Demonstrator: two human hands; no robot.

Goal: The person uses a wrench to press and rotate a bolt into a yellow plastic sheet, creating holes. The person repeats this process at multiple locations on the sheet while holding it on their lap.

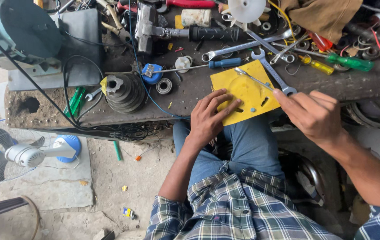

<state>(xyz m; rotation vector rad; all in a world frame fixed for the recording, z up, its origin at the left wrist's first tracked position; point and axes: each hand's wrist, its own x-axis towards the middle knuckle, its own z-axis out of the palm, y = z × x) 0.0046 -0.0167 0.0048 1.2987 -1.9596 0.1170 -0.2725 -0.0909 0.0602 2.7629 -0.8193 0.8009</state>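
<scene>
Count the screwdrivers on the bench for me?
3 that I can see: a blue-handled one left of the yellow plate, and a yellow one and a green one to its upper right. Clutter may hide more.

the near left corner of the yellow plate [243, 91] is covered by the left hand [208, 118], and its right edge by the fingers of the right hand [315, 114]. what the right fingertips pinch cannot be made out; the end of the thin rod [253, 79] is lost beneath them. the grey motor [7, 31] is cut off by the top and left edges. the fan [16, 153] is clipped at the left edge. the brown cloth [323, 15] runs out of the top. the counter [367, 80] is cut at the right edge. small parts under the cloth are too crowded to be told apart. the right forearm is cut by the right edge.
</scene>
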